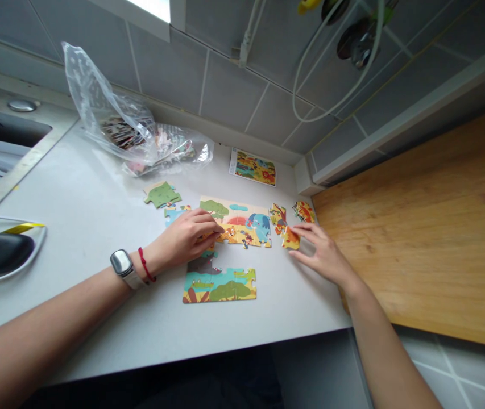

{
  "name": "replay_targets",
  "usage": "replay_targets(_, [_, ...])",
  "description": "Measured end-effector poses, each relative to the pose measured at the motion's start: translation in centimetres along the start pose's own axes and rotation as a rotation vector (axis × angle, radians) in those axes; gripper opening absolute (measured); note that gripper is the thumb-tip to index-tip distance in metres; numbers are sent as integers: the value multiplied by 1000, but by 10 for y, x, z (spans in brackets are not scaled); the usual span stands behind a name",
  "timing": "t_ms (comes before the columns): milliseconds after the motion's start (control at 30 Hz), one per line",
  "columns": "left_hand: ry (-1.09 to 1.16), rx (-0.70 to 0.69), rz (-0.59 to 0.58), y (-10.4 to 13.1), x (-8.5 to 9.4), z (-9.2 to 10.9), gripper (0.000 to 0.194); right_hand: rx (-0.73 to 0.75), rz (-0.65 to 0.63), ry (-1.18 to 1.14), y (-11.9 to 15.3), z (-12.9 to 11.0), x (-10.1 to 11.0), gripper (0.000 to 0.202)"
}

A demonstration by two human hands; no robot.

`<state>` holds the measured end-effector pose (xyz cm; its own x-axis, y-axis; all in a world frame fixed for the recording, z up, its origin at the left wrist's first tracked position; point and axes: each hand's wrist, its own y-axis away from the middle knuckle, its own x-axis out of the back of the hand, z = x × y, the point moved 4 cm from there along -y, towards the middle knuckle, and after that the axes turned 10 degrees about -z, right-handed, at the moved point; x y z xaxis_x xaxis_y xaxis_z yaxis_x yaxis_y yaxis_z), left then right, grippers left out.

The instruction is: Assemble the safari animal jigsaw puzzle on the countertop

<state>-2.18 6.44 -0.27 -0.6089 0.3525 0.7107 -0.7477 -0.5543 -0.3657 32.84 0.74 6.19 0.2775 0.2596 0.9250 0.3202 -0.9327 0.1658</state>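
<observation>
1. Far left: a metal-rimmed sink [40, 145] contains pale objects, their type unclear. A black, rounded device [1, 254] with a white cable lies in front of it on the white, smooth bench [75, 227].
2. Left rear: a crumpled, clear plastic bag [92, 99] contains many thin printed pieces [125, 132], stacked edge-on; its right part shows pinkish contents.
3. In front of the bag: a green jigsaw piece with pale edging [163, 195] lies flat.
4. Left hand [195, 233]: fingers bent, fingertips on the puzzle; whether they grip a piece cannot be told.
5. Centre: a partly assembled, multicoloured animal jigsaw puzzle [240, 218] lies flat on the bench. The upper section shows a green tree, red sun and blue elephant; the lower shows teal water, crocodiles and a green bush. Bare bench separates the sections at right.
6. Behind the puzzle: a rectangular, white-edged picture card [254, 167].
7. Right hand [321, 253]: thumb and forefinger slightly parted, pinching a yellow-orange jigsaw piece [291, 238].
8. Beyond this hand: a red-and-orange jigsaw piece [304, 211], near a brown, wood-grained panel [430, 227].
</observation>
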Motion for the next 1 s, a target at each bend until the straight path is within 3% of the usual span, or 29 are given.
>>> replay_targets(100, [1,3,-13,-1,0,1,20,128,-144,-134,10,-35,-25,51])
replay_targets(233, [0,10,-32,-1,1,2,21,224,-144,-223,9,-56,-43,51])
replay_targets(500, [3,14,-25,-3,3,3,21,258,-106,-64,6,-51,-51,39])
replay_targets(867, [-9,16,-41,-2,1,2,22,208,-62,-35,12,-50,-57,35])
replay_targets(1000, [-6,13,-37,-2,1,2,21,235,11,-77,14,-49,-57,34])
